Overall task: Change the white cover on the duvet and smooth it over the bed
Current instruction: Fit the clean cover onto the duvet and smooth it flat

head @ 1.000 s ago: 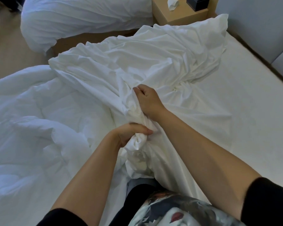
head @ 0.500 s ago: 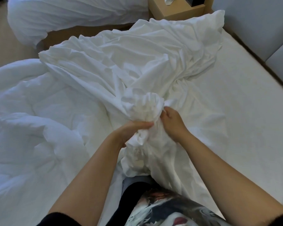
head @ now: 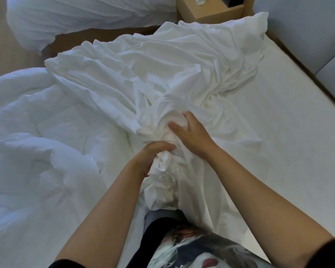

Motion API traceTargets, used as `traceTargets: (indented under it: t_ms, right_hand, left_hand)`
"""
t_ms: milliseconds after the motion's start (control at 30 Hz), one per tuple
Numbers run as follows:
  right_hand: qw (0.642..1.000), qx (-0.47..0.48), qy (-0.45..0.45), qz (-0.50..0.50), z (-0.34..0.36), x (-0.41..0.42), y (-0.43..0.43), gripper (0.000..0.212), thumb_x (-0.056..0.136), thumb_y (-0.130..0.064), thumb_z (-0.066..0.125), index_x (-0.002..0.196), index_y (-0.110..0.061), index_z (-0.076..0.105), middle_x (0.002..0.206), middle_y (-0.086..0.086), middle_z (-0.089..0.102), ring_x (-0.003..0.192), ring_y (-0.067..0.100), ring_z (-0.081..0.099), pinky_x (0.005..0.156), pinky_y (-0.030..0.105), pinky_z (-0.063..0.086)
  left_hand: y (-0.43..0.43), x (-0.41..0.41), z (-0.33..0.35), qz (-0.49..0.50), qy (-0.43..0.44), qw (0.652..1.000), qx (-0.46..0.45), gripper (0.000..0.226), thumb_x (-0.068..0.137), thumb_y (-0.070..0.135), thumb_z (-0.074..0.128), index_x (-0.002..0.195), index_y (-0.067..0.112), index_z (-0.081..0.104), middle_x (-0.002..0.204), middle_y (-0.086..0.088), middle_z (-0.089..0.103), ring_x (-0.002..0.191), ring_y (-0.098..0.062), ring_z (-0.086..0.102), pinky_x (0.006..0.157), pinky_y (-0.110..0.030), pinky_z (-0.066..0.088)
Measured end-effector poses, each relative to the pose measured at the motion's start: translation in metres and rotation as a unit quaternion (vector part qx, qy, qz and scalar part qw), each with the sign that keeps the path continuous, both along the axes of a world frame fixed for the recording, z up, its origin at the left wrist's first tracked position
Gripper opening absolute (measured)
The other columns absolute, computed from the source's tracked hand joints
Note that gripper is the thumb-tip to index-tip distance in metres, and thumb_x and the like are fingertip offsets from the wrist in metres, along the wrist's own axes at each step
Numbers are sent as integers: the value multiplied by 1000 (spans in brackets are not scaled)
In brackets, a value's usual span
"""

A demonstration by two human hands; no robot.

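A crumpled white duvet cover (head: 162, 70) lies across the middle of the bed (head: 278, 132), gathered into a bunch near me. My left hand (head: 153, 154) grips that bunched cloth from the left, fingers curled round it. Just beyond it, my right hand (head: 190, 132) reaches over the gathered cover, thumb and fingers spread and closing on a rounded fold. The puffy white duvet (head: 37, 142) lies heaped on the left side of the bed, bare of its cover.
A second bed with white bedding (head: 75, 20) stands at the far left. A wooden nightstand (head: 211, 10) sits between the beds. A grey padded headboard (head: 307, 31) runs along the right. The bed's right half shows flat sheet.
My right hand let go close to my left, moved forward along the cover and now takes a fold further up. The left hand has kept its grip on the bunch.
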State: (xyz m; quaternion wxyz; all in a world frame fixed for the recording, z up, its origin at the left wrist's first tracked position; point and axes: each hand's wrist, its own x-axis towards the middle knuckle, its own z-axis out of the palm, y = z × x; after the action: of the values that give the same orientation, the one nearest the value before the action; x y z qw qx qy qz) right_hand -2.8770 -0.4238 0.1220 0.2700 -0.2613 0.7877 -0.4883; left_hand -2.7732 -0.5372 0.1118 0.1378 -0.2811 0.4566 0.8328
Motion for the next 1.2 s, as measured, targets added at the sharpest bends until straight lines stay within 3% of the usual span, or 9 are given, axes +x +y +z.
traceTargets:
  t_ms: [133,267,333,567,700,867,967,1033,1200]
  right_hand:
    - [994,104,-8,16,-31,15,43,35,96,-33,49,68,-15,40,65,-3,43,60,12,39,56,26,29]
    - [986,7,56,-159,-6,-12,16,39,98,-14,42,60,-18,35,60,-5,40,56,8,36,50,20,28]
    - [986,-23,96,-133,17,-27,-12,42,98,-15,43,59,-20,30,58,-6,35,53,5,32,50,14,31]
    - [992,-36,99,-63,23,-23,-58,36,100,-29,40,66,-20,35,61,-7,41,55,7,37,59,27,31]
    - [999,14,-31,0,3,-10,-11,30,95,-51,40,100,-23,51,87,-17,53,78,-2,50,67,19,36]
    - [996,77,43,22,-13,3,23,25,97,-22,46,75,-15,58,80,-3,61,73,13,55,68,29,38]
    - [998,9,44,-35,5,-8,0,16,94,-13,52,101,-6,66,91,-4,61,82,12,56,68,17,42]
    - [999,-22,13,-44,19,-14,-27,22,94,-11,45,80,-7,61,74,-3,57,67,11,50,61,24,40]
    - [995,-77,-27,-65,39,-14,-69,38,95,-15,40,58,-19,35,50,-11,38,45,4,34,45,16,28]
  left_hand:
    - [2,-9,0,35,-36,998,-39,36,64,27,74,94,9,70,81,-7,73,73,-19,71,61,-29,56]
    - [7,-5,4,-178,-101,965,-166,48,59,35,82,100,14,67,91,0,74,89,-18,69,80,-30,54]
    - [3,-1,7,-237,-114,949,-176,48,60,27,86,103,16,67,100,1,73,99,-18,67,92,-32,50]
    - [0,-4,10,-62,-43,995,-58,14,59,7,63,65,10,76,71,-9,70,66,-21,69,58,-29,56]
    - [7,-1,0,82,14,996,24,23,62,2,55,78,3,71,70,-8,70,63,-20,69,55,-27,56]
    - [10,-3,-3,-26,-54,991,-120,8,90,12,54,87,10,60,58,7,68,54,-3,65,51,-17,52]
    - [7,0,1,-128,-94,984,-83,17,71,22,73,85,13,77,80,-3,73,74,-15,70,66,-25,55]
    - [2,3,1,-186,-109,969,-120,13,64,24,80,76,18,78,84,-1,75,77,-13,71,67,-25,55]
    - [4,-1,-2,-104,-85,988,-81,10,68,14,75,77,12,76,83,-7,73,77,-20,71,66,-28,55]
